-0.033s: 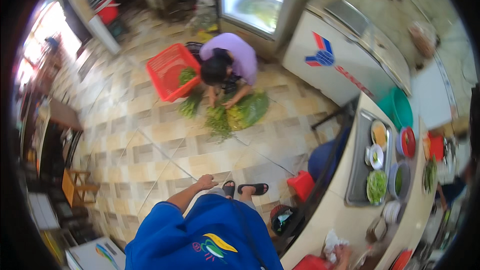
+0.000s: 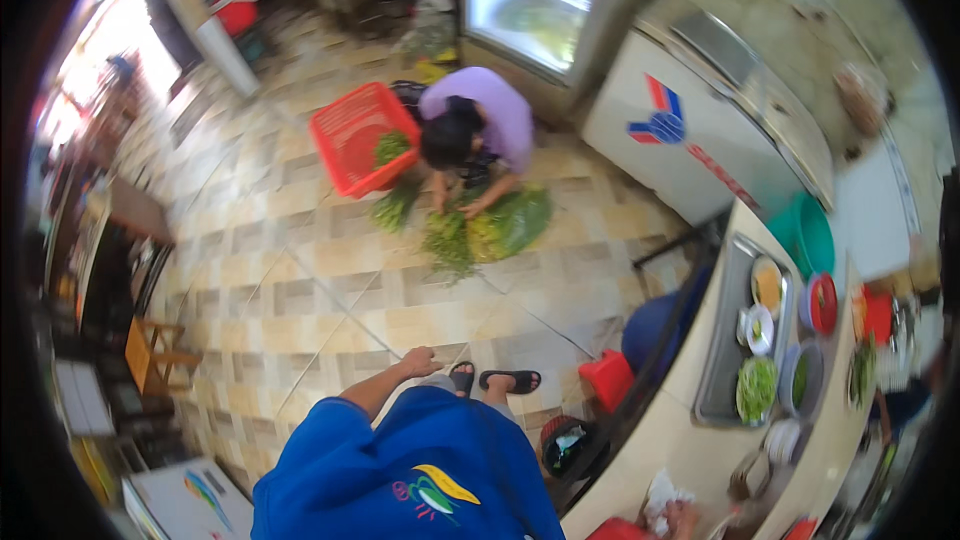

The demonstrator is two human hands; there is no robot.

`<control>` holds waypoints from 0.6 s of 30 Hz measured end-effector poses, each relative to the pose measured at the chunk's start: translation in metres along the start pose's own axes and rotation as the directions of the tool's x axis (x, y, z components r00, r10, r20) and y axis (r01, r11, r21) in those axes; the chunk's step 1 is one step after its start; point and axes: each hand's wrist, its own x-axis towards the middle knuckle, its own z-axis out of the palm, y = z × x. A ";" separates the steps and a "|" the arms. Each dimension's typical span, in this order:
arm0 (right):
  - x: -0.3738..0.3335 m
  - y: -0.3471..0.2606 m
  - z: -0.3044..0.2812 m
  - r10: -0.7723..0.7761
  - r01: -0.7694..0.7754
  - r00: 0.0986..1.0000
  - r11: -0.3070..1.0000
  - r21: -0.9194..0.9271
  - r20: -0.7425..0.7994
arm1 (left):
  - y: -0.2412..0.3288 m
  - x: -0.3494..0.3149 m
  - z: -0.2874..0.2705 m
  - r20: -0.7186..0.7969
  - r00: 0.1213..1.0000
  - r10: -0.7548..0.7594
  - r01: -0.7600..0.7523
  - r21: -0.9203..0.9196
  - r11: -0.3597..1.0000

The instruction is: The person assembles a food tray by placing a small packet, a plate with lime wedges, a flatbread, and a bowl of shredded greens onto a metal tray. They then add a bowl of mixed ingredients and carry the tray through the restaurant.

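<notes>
Gently, with the right hand (image 2: pixel 682 518) at the crumpled white cloth or paper (image 2: pixel 662 493), toward the near end of the worktop (image 2: pixel 655 432) and inside its left edge: best to keep it gathered, well apart from the metal tray (image 2: pixel 722 365) farther along that edge. Cannot tell the tightness of that grip, nor whether holding or only touching. Leave the left hand (image 2: pixel 418 361) loosely half-open, apparently empty.

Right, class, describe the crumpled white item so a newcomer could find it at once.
Find the long pale counter at right. Near its lower end is the wearer's right hand. The crumpled white item, maybe cloth or paper, is right by it; its creases and whiteness distinguish it from the red object alongside.
</notes>
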 end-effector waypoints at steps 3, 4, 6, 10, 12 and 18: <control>0.006 -0.032 0.006 0.091 -0.086 0.995 0.989 -0.124 0.036 | -0.010 -0.003 0.004 -0.013 1.000 0.000 -0.001 -0.081 0.997; 0.008 -0.050 0.009 0.095 -0.089 0.995 0.985 -0.148 0.038 | -0.012 -0.005 0.004 -0.018 1.000 -0.005 0.003 -0.117 0.993; 0.008 -0.087 0.015 0.091 -0.080 0.995 0.978 -0.193 0.051 | -0.015 -0.011 0.004 -0.015 0.998 -0.064 0.062 -0.113 0.992; 0.007 -0.127 0.020 0.105 -0.086 0.992 0.968 -0.237 0.070 | -0.025 -0.024 0.003 -0.002 0.989 -0.146 0.144 -0.175 0.974; 0.004 -0.123 0.017 0.121 -0.102 0.990 0.966 -0.236 0.068 | -0.031 -0.030 0.007 -0.007 0.983 -0.184 0.181 -0.151 0.972; -0.016 -0.074 -0.007 0.191 -0.177 0.979 0.968 -0.178 0.066 | -0.044 -0.035 0.019 -0.038 0.989 -0.145 0.143 -0.054 0.988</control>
